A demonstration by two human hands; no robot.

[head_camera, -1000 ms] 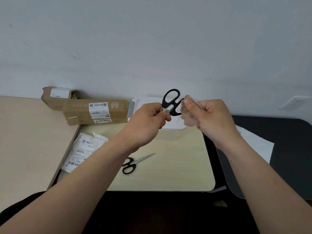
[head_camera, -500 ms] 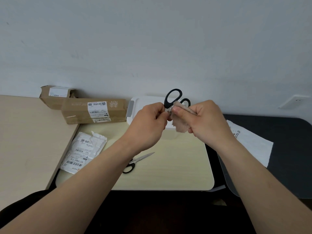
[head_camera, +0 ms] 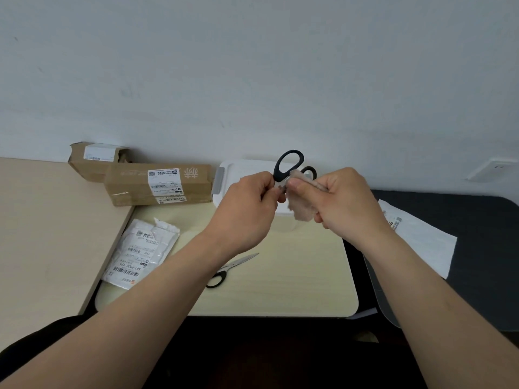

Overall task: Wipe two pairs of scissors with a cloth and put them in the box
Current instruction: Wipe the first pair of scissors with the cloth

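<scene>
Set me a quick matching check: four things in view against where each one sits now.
Things: 1 cloth; 2 white box; 3 loose scissors; 4 long cardboard box.
Places: A flat on the pale table; B at the left, by the wall; C pinched in the right hand; D directly behind the held scissors.
Pairs: 1-C, 2-D, 3-A, 4-B.

Scissors (head_camera: 277, 172) I'm holding: matt black plastic handles. My cloth (head_camera: 302, 210) is a fuzzy, rough beige rag. The spare pair (head_camera: 229, 268) has shiny bare metal blades. Desk (head_camera: 295, 276) is smooth pale wood-look, box (head_camera: 241, 172) is smooth white plastic, parcels (head_camera: 132, 186) plain matt brown cardboard.
</scene>
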